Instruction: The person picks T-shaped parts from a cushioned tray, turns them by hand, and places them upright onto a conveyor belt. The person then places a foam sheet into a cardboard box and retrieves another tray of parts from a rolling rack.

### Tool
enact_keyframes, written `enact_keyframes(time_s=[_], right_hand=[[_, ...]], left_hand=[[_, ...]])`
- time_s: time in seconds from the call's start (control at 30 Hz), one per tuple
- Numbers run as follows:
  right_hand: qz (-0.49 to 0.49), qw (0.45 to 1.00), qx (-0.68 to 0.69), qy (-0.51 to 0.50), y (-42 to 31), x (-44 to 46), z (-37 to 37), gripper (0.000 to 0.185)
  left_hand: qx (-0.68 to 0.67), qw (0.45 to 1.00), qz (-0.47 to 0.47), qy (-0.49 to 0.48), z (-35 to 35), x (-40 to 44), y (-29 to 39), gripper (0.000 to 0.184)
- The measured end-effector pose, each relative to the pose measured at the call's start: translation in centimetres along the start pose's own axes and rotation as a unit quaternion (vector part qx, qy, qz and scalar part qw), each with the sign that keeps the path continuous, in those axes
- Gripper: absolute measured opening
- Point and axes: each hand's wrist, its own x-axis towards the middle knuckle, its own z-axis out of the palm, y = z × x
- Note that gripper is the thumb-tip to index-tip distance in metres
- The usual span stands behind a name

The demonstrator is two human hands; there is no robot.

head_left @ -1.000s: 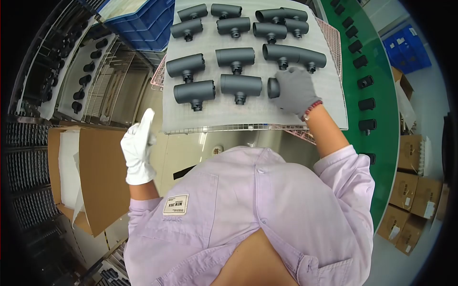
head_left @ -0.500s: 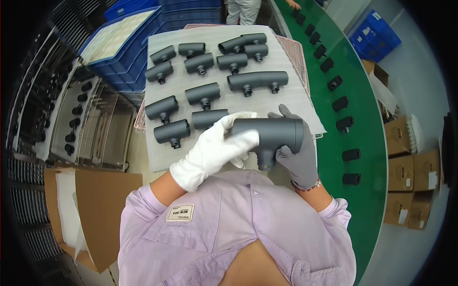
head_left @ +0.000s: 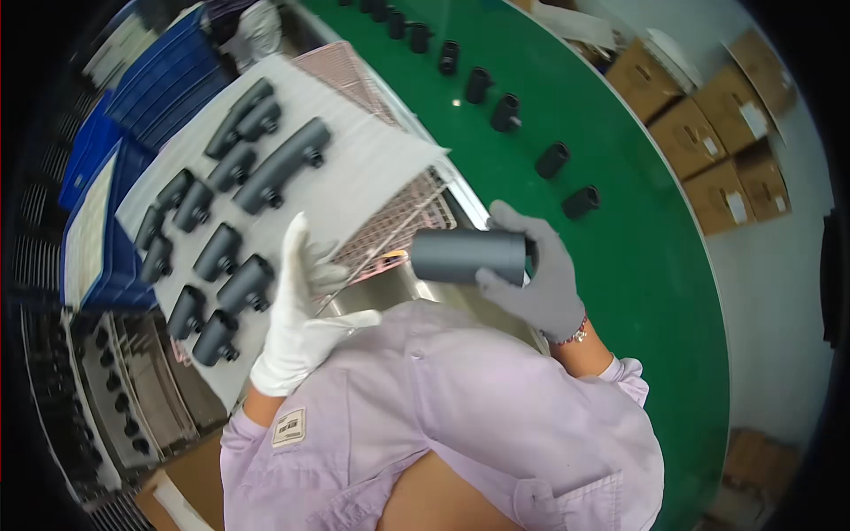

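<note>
In a grey glove, my right hand point(head_left: 536, 274) grips one end of a dark grey cylindrical part point(head_left: 469, 256), which lies level in front of my body. My left hand point(head_left: 305, 305), gloved in white, is apart from it with its fingers spread and nothing between them. Left of my left hand, several similar dark parts point(head_left: 283, 165) with short side necks rest on a white sheet point(head_left: 354, 168). The far end of the held part points toward my left hand without touching it.
A green conveyor belt point(head_left: 637, 310) carrying a row of dark parts point(head_left: 552, 159) runs along the right. Blue crates point(head_left: 164, 84) stand at the upper left, a rack point(head_left: 133, 380) at the lower left. Cardboard boxes point(head_left: 691, 128) are stacked at the upper right. A person point(head_left: 257, 31) is partly visible at the top.
The view has turned toward the green belt. My right hand has lifted a part from the sheet; my left hand, which was at it half a second ago, is now apart and open.
</note>
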Motion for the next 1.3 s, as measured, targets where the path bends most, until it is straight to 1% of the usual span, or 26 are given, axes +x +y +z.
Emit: enact_keyframes(time_s=[0.03, 0.07, 0.1, 0.13, 0.17, 0.2, 0.23, 0.3, 0.33, 0.4, 0.5, 0.53, 0.6, 0.63, 0.7, 0.73, 0.77, 0.8, 0.83, 0.87, 0.9, 1.03, 1.07, 1.13, 1.27, 1.3], right_hand=[[0.061, 0.994, -0.052, 0.074, 1.2, -0.5, -2.0, 0.062], [0.094, 0.967, -0.196, 0.131, 3.2, -1.2, -4.4, 0.061], [0.123, 0.918, -0.333, 0.179, 5.7, -1.9, -6.8, 0.061], [0.208, 0.870, -0.407, 0.184, 8.5, -2.7, -9.2, 0.061], [0.291, 0.811, -0.473, 0.184, 10.9, -3.4, -11.3, 0.062], [0.349, 0.779, -0.493, 0.170, 12.4, -3.6, -12.9, 0.061], [0.404, 0.745, -0.509, 0.151, 13.8, -3.7, -14.2, 0.061], [0.420, 0.733, -0.514, 0.150, 17.7, -4.1, -15.8, 0.059], [0.432, 0.722, -0.519, 0.149, 19.1, -4.1, -16.4, 0.056], [0.419, 0.733, -0.525, 0.108, 20.5, -3.9, -16.9, 0.056], [0.398, 0.749, -0.528, 0.046, 22.1, -3.1, -17.1, 0.056], [0.415, 0.719, -0.556, 0.052, 20.5, -2.0, -16.2, 0.061], [0.346, 0.728, -0.583, 0.103, 17.1, 0.5, -14.0, 0.071], [0.268, 0.746, -0.591, 0.147, 17.1, 1.5, -12.8, 0.072], [0.196, 0.893, -0.388, 0.117, 11.6, 5.8, -7.3, 0.058], [0.109, 0.960, -0.241, 0.086, 9.1, 7.1, -3.4, 0.049], [0.021, 0.995, -0.088, 0.052, 6.4, 8.0, 0.7, 0.041], [-0.111, 0.990, -0.081, -0.030, 3.5, 8.8, 4.4, 0.042], [-0.216, 0.964, -0.090, -0.125, 0.2, 9.5, 7.9, 0.041], [-0.321, 0.925, -0.079, -0.187, -2.5, 10.1, 11.7, 0.039], [-0.390, 0.895, -0.082, -0.199, -4.2, 10.2, 15.9, 0.038], [-0.383, 0.817, -0.274, -0.333, -5.7, 9.7, 30.1, 0.062], [-0.392, 0.813, -0.270, -0.334, -5.4, 9.3, 31.8, 0.062], [-0.352, 0.771, -0.399, -0.350, -5.3, 9.4, 34.5, 0.068], [-0.434, 0.780, -0.339, -0.297, -5.7, 9.4, 33.1, 0.072], [-0.350, 0.836, -0.277, -0.320, -8.1, 9.2, 31.0, 0.072]], left_hand=[[-0.006, 0.998, -0.054, 0.009, 0.1, -0.2, 0.0, 0.116], [-0.092, 0.992, -0.083, 0.029, 0.4, -0.2, -0.9, 0.105], [-0.174, 0.977, -0.114, 0.054, 0.6, -0.2, -2.0, 0.093], [-0.175, 0.977, -0.115, 0.044, 0.5, -0.3, -3.2, 0.093], [-0.212, 0.964, -0.148, 0.056, 0.3, -0.4, -4.3, 0.082], [-0.247, 0.949, -0.181, 0.071, 0.3, -0.3, -4.9, 0.071], [-0.245, 0.950, -0.184, 0.069, 0.5, -0.1, -4.8, 0.071], [-0.206, 0.957, -0.196, 0.049, 0.6, 0.1, -4.6, 0.058], [-0.205, 0.957, -0.199, 0.058, 0.8, 0.1, -4.2, 0.058], [-0.179, 0.964, -0.193, 0.040, 1.3, 0.3, -2.6, 0.056], [-0.214, 0.955, -0.203, 0.025, 1.0, -0.6, -1.7, 0.056], [-0.202, 0.954, -0.220, 0.037, 0.8, -1.0, -1.5, 0.056], [-0.195, 0.952, -0.229, 0.052, -0.2, -2.1, -2.3, 0.057], [-0.188, 0.957, -0.211, 0.070, -0.7, -3.0, -2.9, 0.056], [-0.214, 0.944, -0.229, 0.106, -1.9, -4.8, -3.5, 0.053], [-0.215, 0.942, -0.226, 0.121, -2.6, -5.7, -3.5, 0.053], [-0.217, 0.938, -0.230, 0.139, -3.1, -6.7, -3.5, 0.051], [-0.220, 0.934, -0.232, 0.156, -3.6, -7.7, -3.5, 0.049], [-0.223, 0.933, -0.229, 0.165, -4.1, -8.7, -3.6, 0.049], [-0.219, 0.930, -0.229, 0.188, -4.7, -9.8, -3.8, 0.047], [-0.216, 0.926, -0.227, 0.211, -5.1, -10.9, -3.9, 0.045], [-0.231, 0.910, -0.210, 0.272, -6.7, -15.1, -4.7, 0.043], [-0.240, 0.903, -0.212, 0.287, -7.1, -16.1, -4.9, 0.043], [-0.249, 0.893, -0.209, 0.310, -8.0, -17.8, -5.6, 0.042], [-0.284, 0.869, -0.218, 0.341, -9.5, -19.6, -5.1, 0.042], [-0.277, 0.881, -0.209, 0.321, -9.9, -19.7, -4.9, 0.041]])
